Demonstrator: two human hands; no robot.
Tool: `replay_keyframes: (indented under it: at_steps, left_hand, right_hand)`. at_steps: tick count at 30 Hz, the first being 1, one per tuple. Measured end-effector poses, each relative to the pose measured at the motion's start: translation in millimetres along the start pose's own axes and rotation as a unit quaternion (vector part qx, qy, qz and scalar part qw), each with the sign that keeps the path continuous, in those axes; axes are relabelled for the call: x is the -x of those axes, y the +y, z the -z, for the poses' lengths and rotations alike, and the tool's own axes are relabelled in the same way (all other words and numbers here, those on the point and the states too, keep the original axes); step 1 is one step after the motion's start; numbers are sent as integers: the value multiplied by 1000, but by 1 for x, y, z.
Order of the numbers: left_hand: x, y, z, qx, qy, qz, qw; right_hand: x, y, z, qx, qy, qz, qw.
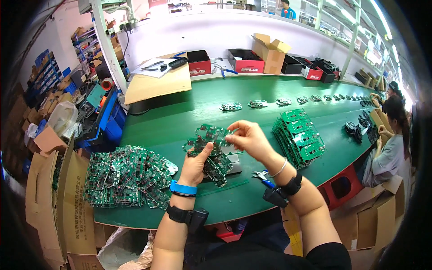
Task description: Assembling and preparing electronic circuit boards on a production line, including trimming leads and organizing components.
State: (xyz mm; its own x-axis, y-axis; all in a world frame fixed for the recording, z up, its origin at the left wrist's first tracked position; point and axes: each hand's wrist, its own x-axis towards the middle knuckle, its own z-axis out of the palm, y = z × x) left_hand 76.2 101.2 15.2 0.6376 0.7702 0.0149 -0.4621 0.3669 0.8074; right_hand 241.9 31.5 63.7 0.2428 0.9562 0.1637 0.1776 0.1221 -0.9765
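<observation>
Several green circuit boards are bunched in my left hand (194, 167), whose thumb presses on them from the near side. The uppermost circuit board (210, 133) is also pinched at its right end between the thumb and fingers of my right hand (248, 138). Below them another circuit board (218, 171) slants down to the right; whether it is held or lies on something I cannot tell. A silvery block (235, 164) shows partly behind it. Cutting pliers with blue handles (262, 178) lie beside my right wrist.
A heap of loose circuit boards (123, 175) covers the table's left side. To the right stands a tall stack of board panels (300, 137). Single boards (258, 104) form a row along the green table (189, 105). Boxes (245, 60) line the back; a co-worker (390, 155) sits at right.
</observation>
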Motion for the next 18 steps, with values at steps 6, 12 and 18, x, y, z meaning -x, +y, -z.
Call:
replay_keyframes:
  at_steps: [6,12,18]
  left_hand:
    - [-7,2,23,88,133,-27,987]
    - [-9,-2,27,136,167,60,975]
    - [-9,-13,40,135,206,9,969]
  right_hand:
    - [-53,-86,39,182,85,186,962]
    - [-142,-96,30,325,107,213,915]
    - [-195,44,0,265,71,-3,962]
